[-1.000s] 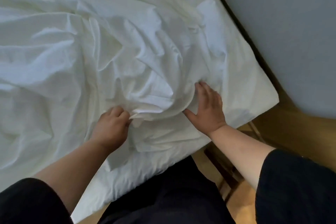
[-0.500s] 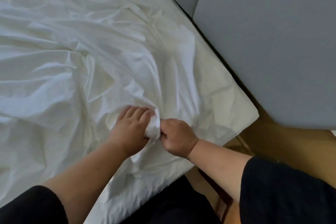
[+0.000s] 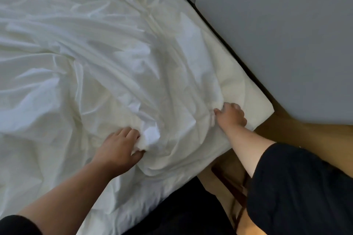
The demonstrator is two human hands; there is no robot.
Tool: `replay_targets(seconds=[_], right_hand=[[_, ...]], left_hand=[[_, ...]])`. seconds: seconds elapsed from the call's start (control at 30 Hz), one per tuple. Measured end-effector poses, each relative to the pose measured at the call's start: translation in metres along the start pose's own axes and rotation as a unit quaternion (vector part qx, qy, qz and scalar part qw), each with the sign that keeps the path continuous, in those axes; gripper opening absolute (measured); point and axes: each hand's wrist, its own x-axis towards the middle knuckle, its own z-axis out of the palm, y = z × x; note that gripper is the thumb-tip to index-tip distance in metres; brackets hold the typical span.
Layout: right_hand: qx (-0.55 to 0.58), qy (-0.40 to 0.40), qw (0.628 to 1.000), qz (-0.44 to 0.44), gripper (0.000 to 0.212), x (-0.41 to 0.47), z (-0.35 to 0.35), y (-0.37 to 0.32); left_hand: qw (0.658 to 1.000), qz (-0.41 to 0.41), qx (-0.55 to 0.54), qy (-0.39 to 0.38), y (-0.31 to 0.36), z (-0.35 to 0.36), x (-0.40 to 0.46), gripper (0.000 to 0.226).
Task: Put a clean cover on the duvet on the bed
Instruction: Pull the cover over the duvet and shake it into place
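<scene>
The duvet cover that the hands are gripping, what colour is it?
Plain white, no pattern; the duvet cover shows best in the head view, the only view.

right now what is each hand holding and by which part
The left hand grips a bunched fold of the white cover near the bed's near edge. The right hand pinches the cover's fabric close to the bed's corner.

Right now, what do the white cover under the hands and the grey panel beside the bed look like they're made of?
White cover: thin woven fabric, likely cotton, matte; it creases sharply and bunches where the left hand and right hand grip it. Grey panel: smooth, flat and matte, possibly painted board or upholstery; I cannot tell which.
</scene>
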Motion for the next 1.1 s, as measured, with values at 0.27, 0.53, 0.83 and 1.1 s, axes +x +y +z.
replay_targets(seconds=[0.27, 0.53, 0.83, 1.1], right_hand=[[0.312, 0.093, 0.936, -0.132, 0.023, -0.051, -0.022, -0.029], [0.22, -0.152, 0.87, -0.413, 0.011, -0.217, -0.048, -0.084], [0.155, -0.239, 0.875, -0.392, 0.018, -0.27, -0.008, -0.081], [0.069, -0.148, 0.982, -0.092, 0.081, -0.187, -0.04, -0.028]], left_hand=[[0.999, 0.024, -0.014, 0.031, 0.017, -0.003, 0.001, 0.056], [0.964, -0.071, -0.253, 0.05, 0.057, -0.037, -0.017, 0.032], [0.851, -0.258, -0.457, 0.029, 0.054, -0.046, -0.06, 0.021], [0.913, -0.31, -0.262, 0.041, 0.039, -0.035, -0.07, 0.015]])
